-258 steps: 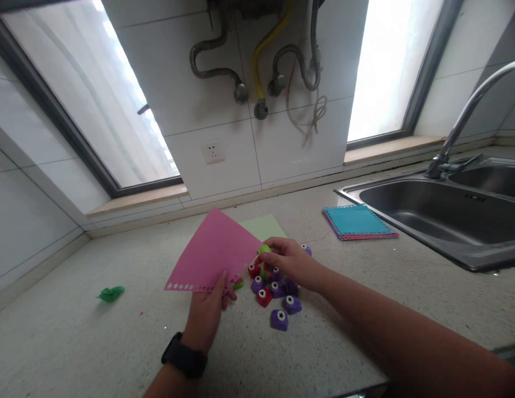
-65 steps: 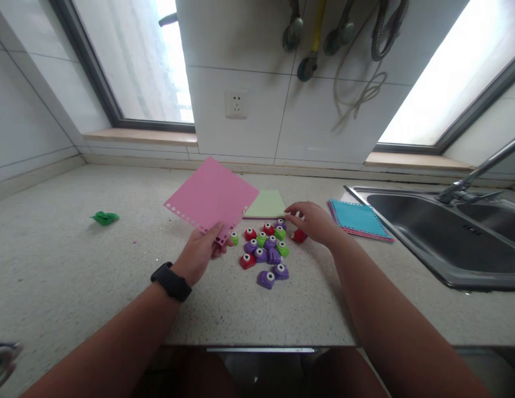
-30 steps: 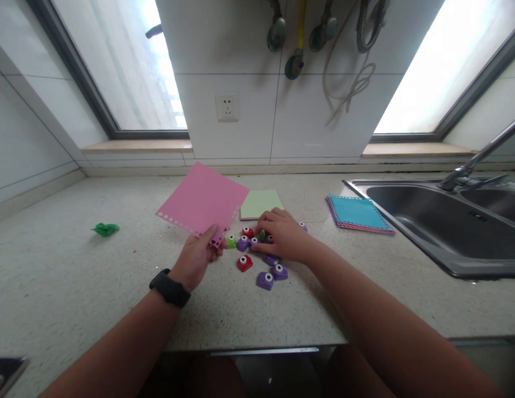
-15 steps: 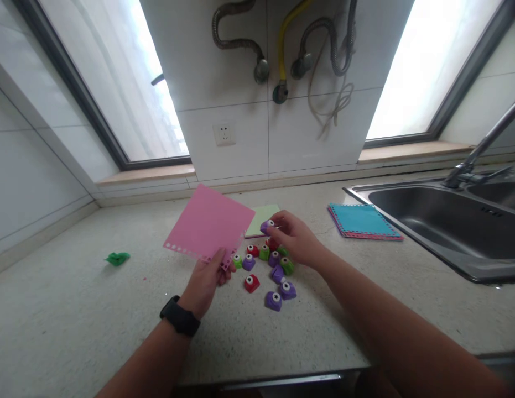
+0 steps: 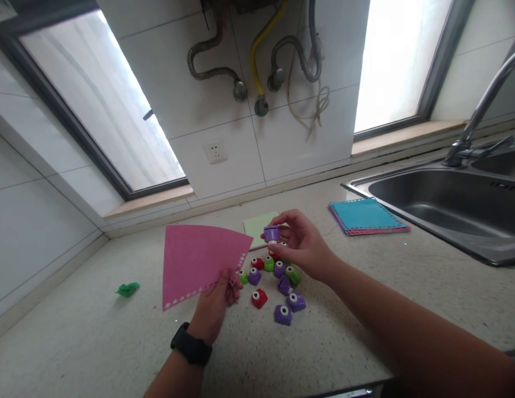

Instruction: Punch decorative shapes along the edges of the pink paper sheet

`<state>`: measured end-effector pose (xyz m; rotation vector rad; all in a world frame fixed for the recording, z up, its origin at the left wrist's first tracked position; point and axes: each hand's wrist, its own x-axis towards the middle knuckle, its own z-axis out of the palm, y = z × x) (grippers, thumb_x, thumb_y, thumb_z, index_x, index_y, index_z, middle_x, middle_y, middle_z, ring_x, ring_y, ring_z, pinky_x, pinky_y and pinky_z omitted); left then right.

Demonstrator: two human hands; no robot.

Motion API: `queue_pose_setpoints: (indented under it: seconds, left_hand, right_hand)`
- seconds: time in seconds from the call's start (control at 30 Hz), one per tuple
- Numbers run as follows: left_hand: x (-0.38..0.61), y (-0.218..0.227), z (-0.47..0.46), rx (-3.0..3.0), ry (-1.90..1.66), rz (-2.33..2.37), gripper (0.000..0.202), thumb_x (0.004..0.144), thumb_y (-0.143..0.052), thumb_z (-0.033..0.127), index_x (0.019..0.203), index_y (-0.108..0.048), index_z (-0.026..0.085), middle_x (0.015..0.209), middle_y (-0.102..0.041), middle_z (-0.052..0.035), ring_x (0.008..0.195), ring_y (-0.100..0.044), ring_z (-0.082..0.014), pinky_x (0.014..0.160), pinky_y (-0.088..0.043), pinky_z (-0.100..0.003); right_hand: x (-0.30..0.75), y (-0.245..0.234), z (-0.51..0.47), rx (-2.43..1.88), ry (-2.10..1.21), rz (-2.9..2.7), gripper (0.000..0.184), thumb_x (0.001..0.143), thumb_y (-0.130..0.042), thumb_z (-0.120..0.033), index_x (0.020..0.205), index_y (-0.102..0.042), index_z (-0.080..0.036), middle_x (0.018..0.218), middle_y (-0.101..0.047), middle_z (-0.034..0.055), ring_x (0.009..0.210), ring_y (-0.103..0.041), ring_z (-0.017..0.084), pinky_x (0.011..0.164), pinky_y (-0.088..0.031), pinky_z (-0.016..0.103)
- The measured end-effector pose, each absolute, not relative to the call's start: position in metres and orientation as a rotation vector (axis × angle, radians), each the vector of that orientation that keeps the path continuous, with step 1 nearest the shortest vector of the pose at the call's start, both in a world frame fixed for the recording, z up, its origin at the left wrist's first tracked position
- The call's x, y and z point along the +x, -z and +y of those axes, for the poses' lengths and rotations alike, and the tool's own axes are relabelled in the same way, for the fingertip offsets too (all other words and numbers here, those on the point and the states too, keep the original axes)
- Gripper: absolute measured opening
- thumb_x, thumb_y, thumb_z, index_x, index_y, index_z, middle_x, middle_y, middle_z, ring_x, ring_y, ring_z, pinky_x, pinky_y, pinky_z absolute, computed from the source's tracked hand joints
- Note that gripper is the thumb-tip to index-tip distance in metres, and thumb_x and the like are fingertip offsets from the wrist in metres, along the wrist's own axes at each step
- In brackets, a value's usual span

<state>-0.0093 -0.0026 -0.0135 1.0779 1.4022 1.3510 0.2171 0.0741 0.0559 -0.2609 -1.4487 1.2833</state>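
Note:
My left hand (image 5: 219, 296) pinches a pink sheet of paper (image 5: 199, 257) by its lower right corner. Small shapes are punched along two of the sheet's edges. Between the thumb and fingers of my right hand (image 5: 302, 243) is a purple craft punch (image 5: 271, 234), turned over with its white button facing down, just right of the paper. Below both hands lie several more punches: a red punch (image 5: 259, 298), a green punch (image 5: 292, 275) and a purple punch (image 5: 283, 314) among them. The right hand partly hides those at the back.
A pale green paper stack (image 5: 257, 228) lies behind the punches. Further right, a stack of punched sheets with a blue one on top (image 5: 365, 214) sits beside the steel sink (image 5: 406, 232). A crumpled green scrap (image 5: 128, 289) rests on the counter at left.
The purple punch has been flipped over in my right hand, its button now downward. The pink sheet has turned and its far corner has swung lower. The camera view has tilted.

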Motion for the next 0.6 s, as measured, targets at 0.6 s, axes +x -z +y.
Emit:
queue_pose_setpoints:
  seconds: [0.6]
  left_hand:
    - [-0.0073, 0.0097, -0.0062, 1.137, -1.286, 1.476, 0.060, 0.088, -0.050, 0.069, 0.072, -0.069, 0.015, 0.061, -0.060, -0.0027, 0.059, -0.049, -0.0131, 0.059, -0.037, -0.026]
  right_hand:
    - [0.2129, -0.0530, 0.0637, -0.282, -0.944, -1.684, 0.036, 0.075, -0.083, -0.021, 0.101, -0.059, -0.020, 0.094, -0.060, 0.0030, 0.084, -0.062, 0.015, 0.079, -0.055, 0.032]
